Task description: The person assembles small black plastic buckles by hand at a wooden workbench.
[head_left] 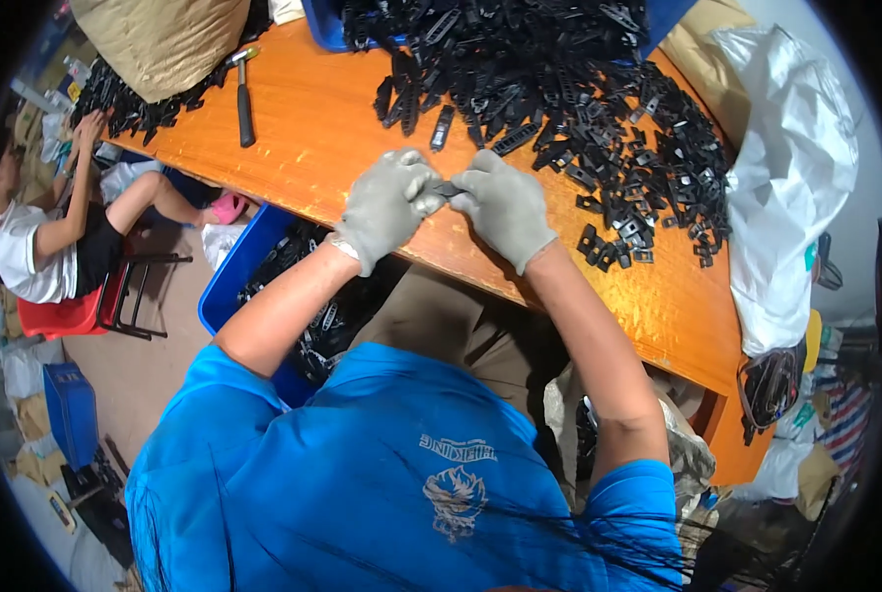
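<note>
Over the table's near edge, my left hand (389,205) and my right hand (505,204), both in pale grey work gloves, meet with closed fingertips. Pinched between them is a small dark plastic part (447,188), mostly covered by the gloves, so its exact shape cannot be made out. Just beyond my fingers a single long black plastic piece (443,128) lies on the wood. Past it spreads a heap of long slotted black pieces (500,84). To the right of my right hand lie many small black clip-like pieces with square holes (618,212).
A blue bin (327,25) stands at the back of the orange wooden table (312,109), near a hammer (244,104) and a brown sack (164,44). Another blue bin (226,276) of black parts is below the left edge. Left, a person (51,237) sits on a red chair.
</note>
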Motion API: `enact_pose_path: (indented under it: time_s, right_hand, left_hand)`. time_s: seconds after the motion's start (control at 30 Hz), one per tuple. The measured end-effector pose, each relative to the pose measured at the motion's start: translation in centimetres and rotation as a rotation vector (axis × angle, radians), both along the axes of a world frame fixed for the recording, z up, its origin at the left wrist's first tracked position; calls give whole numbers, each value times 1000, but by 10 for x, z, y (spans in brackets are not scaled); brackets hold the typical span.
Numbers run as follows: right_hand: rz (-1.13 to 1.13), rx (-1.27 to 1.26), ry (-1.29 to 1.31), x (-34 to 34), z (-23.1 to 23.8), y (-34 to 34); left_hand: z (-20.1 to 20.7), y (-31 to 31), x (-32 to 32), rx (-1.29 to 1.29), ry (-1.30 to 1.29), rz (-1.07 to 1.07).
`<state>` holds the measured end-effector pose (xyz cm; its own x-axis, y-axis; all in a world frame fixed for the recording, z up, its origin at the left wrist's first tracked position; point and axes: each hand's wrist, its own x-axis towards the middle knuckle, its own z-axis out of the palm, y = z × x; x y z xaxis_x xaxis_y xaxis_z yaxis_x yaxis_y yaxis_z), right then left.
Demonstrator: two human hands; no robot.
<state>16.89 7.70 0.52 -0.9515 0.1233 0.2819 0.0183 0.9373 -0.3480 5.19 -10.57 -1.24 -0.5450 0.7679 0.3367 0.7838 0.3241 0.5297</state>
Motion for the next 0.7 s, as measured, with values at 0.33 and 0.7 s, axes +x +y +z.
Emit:
enact_pose_path:
  time_s: [0.33,0.7]
  right_hand:
    - [-365,69,-85,126,42,54]
    - [-329,286,-333,83,28,68]
  left_hand:
    - [72,-111,-61,-368,-221,-163]
    - [39,51,-37,-330,236,98]
